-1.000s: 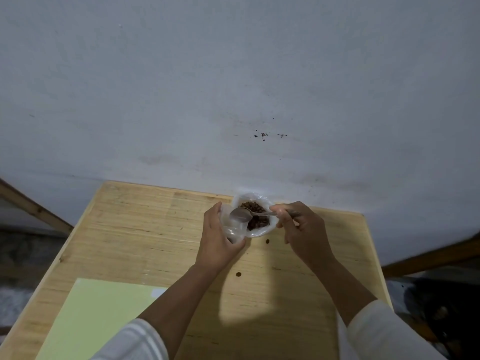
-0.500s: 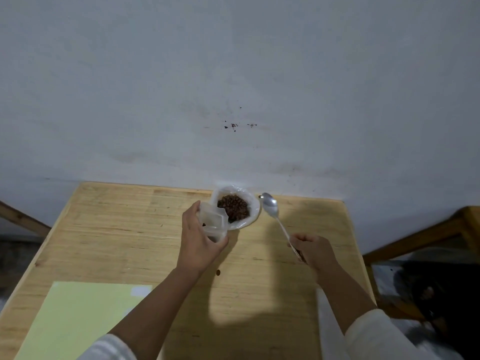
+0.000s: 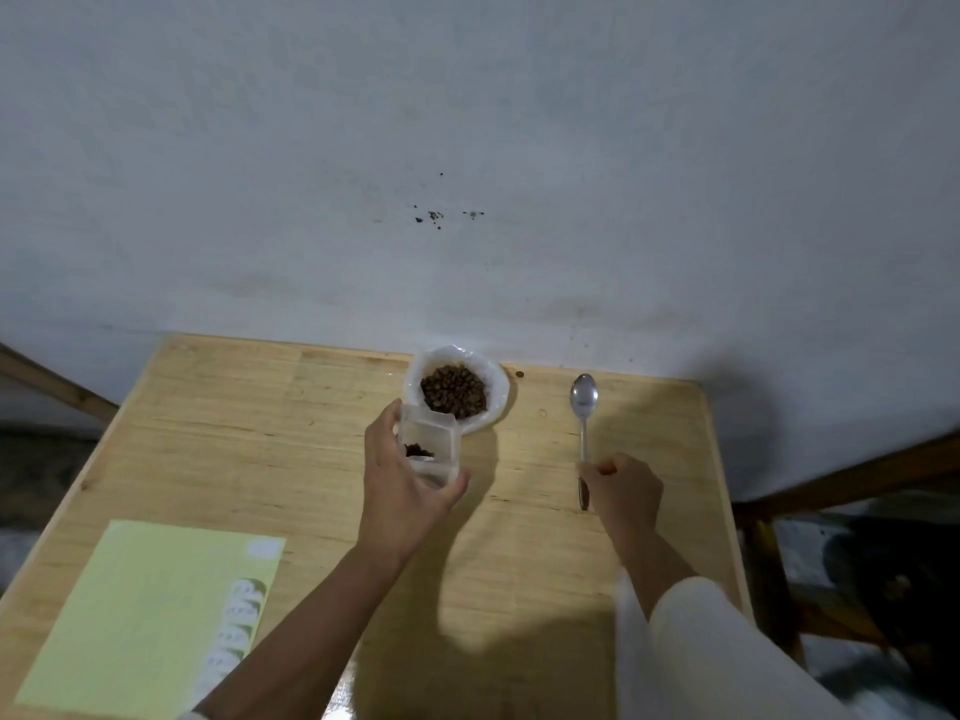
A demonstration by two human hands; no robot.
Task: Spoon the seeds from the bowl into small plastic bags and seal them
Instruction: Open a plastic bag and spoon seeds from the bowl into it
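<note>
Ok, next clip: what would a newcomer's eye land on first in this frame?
Probably the white bowl heaped with dark brown seeds at the far edge of the wooden table, against the pale wall. Just in front of it, the left hand holds up a small clear plastic bag with a few seeds inside. To the right, the right hand grips the handle of a metal spoon that looks empty.

Two bare forearms are being shown from above. A loose white sleeve [image 3: 727, 652] is being worn on the right arm, gathered above the wrist. The left hand [image 3: 400, 485] and right hand [image 3: 623, 491] are being left uncovered, without rings or gloves.
</note>
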